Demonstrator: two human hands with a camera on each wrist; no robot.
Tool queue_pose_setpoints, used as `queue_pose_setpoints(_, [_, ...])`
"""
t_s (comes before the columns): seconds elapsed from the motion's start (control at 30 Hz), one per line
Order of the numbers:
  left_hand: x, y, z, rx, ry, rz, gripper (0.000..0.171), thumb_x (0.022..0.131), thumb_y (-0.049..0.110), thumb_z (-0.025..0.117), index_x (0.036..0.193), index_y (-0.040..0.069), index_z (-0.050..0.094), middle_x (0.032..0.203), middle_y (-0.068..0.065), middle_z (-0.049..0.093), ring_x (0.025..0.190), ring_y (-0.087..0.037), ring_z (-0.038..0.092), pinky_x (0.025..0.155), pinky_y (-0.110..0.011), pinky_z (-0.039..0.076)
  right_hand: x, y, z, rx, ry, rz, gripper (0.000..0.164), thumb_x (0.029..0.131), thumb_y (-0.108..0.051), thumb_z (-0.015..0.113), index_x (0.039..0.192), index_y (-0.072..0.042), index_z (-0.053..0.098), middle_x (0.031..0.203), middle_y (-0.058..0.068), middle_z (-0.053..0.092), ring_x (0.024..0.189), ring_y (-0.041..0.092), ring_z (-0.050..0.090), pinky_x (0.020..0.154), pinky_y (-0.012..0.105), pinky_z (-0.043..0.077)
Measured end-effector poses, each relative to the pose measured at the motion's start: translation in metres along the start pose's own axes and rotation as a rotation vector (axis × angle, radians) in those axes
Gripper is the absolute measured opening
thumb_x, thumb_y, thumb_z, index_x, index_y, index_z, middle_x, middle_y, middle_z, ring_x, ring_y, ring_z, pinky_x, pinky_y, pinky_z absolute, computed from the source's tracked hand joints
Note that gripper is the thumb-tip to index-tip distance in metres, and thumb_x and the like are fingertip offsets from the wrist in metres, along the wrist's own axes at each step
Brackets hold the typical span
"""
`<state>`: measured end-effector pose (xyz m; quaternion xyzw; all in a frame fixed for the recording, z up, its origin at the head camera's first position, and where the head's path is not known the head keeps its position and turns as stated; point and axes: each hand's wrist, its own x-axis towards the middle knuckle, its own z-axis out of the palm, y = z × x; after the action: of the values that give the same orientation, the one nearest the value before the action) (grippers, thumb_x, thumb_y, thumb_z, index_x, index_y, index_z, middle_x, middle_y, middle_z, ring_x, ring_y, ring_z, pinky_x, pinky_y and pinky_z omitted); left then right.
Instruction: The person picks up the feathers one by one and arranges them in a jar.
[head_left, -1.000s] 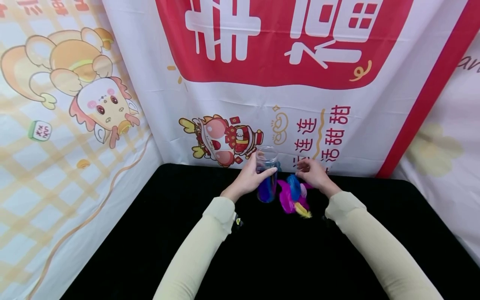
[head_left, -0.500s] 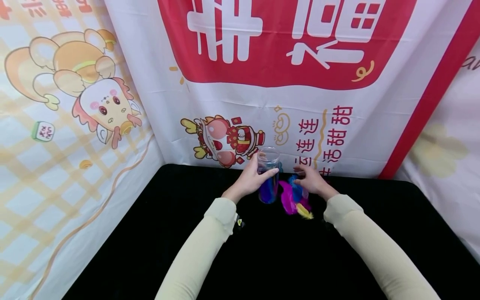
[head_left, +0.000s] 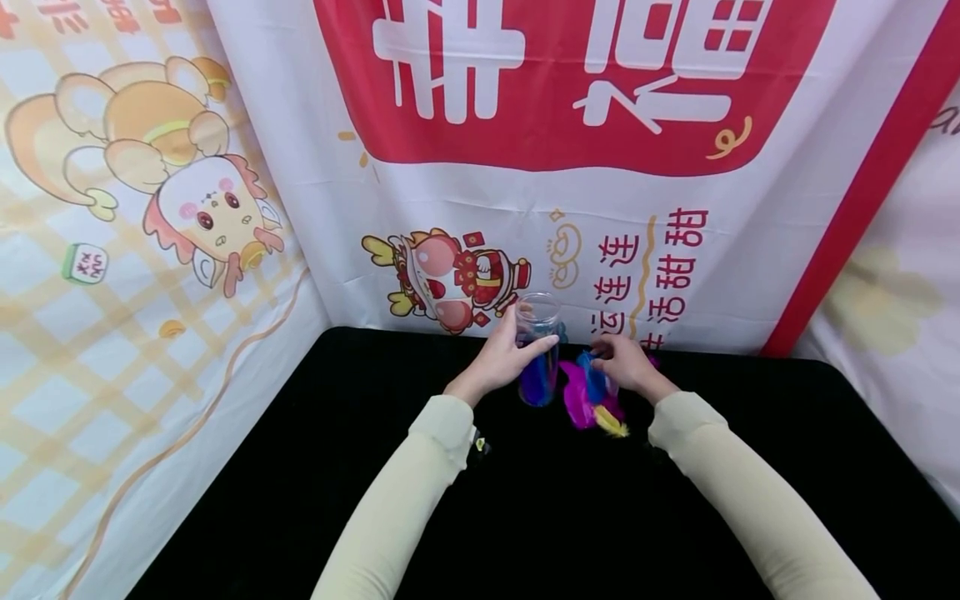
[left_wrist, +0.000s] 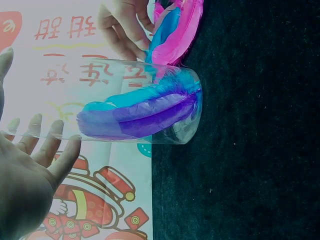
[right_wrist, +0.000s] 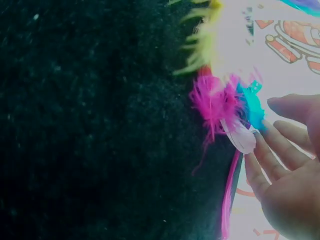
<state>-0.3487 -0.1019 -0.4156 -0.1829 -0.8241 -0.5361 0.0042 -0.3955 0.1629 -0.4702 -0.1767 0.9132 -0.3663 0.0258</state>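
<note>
A tall clear jar (head_left: 539,387) stands upright near the table's back edge, with my left hand (head_left: 495,358) round its upper part, thumb in front. Inside it lean a purple feather (left_wrist: 145,117) and light-blue feathers (left_wrist: 120,100). Just right of the jar lies a small heap of feathers: magenta (head_left: 574,398), blue (head_left: 595,385) and yellow (head_left: 611,422). My right hand (head_left: 628,367) is over the back of this heap, fingertips right at the blue feather. In the right wrist view its thumb is apart from the fingers, beside the blue feather (right_wrist: 255,112) and a pale feather (right_wrist: 242,137).
Black cloth (head_left: 525,517) covers the table. A printed white and red curtain (head_left: 420,192) hangs close behind its back edge, and a patterned curtain (head_left: 247,333) runs along the left. A long magenta feather (right_wrist: 229,195) lies by the right hand.
The right hand has come slightly down and inward to the blue feather, its fingers drawing closer to it. The left hand keeps its hold on the jar.
</note>
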Motion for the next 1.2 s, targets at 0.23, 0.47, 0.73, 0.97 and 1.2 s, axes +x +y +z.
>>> queue_pose_setpoints(0.23, [0.0011, 0.0001, 0.001, -0.002, 0.008, 0.003, 0.07, 0.098, 0.042, 0.069, 0.151, 0.016, 0.032, 0.144, -0.01, 0.048, 0.129, -0.026, 0.054, 0.11, -0.045, 0.045, 0.0022, 0.0058, -0.0004, 0.0, 0.033, 0.012, 0.038, 0.094, -0.005, 0.069, 0.128, 0.011, 0.063, 0.115, 0.023, 0.072, 0.109, 0.038, 0.066, 0.097, 0.052, 0.052])
queue_pose_setpoints(0.47, [0.0006, 0.0008, 0.0008, 0.001, 0.008, -0.005, 0.071, 0.098, 0.043, 0.069, 0.152, 0.017, 0.031, 0.144, -0.009, 0.047, 0.13, -0.026, 0.053, 0.11, -0.044, 0.044, 0.004, 0.0063, 0.0036, 0.009, 0.017, 0.019, 0.041, 0.092, -0.007, 0.072, 0.128, 0.011, 0.061, 0.115, 0.026, 0.069, 0.107, 0.039, 0.066, 0.095, 0.052, 0.052])
queue_pose_setpoints(0.73, [0.0003, -0.0003, 0.0005, -0.004, 0.005, 0.0, 0.073, 0.097, 0.046, 0.069, 0.151, 0.017, 0.032, 0.146, -0.008, 0.045, 0.131, -0.023, 0.052, 0.11, -0.042, 0.044, 0.0035, 0.0032, 0.0074, 0.004, 0.052, 0.05, 0.043, 0.09, -0.006, 0.074, 0.128, 0.009, 0.062, 0.11, 0.023, 0.07, 0.104, 0.036, 0.066, 0.092, 0.049, 0.053])
queue_pose_setpoints(0.97, [0.0001, 0.0003, 0.0012, 0.003, 0.006, 0.001, 0.072, 0.097, 0.044, 0.069, 0.152, 0.017, 0.031, 0.148, -0.009, 0.045, 0.132, -0.024, 0.052, 0.111, -0.042, 0.044, 0.0027, 0.0015, 0.0039, 0.036, 0.056, 0.083, 0.041, 0.091, -0.006, 0.073, 0.128, 0.009, 0.063, 0.101, 0.016, 0.071, 0.089, 0.024, 0.067, 0.085, 0.042, 0.054])
queue_pose_setpoints(1.2, [0.0, 0.001, 0.0003, 0.004, 0.001, -0.013, 0.076, 0.096, 0.049, 0.069, 0.154, 0.019, 0.03, 0.146, -0.008, 0.046, 0.132, -0.025, 0.052, 0.111, -0.044, 0.043, -0.0005, 0.0038, -0.0017, 0.122, 0.041, 0.104, 0.036, 0.095, -0.009, 0.07, 0.128, 0.007, 0.066, 0.109, 0.02, 0.072, 0.094, 0.026, 0.067, 0.084, 0.039, 0.055])
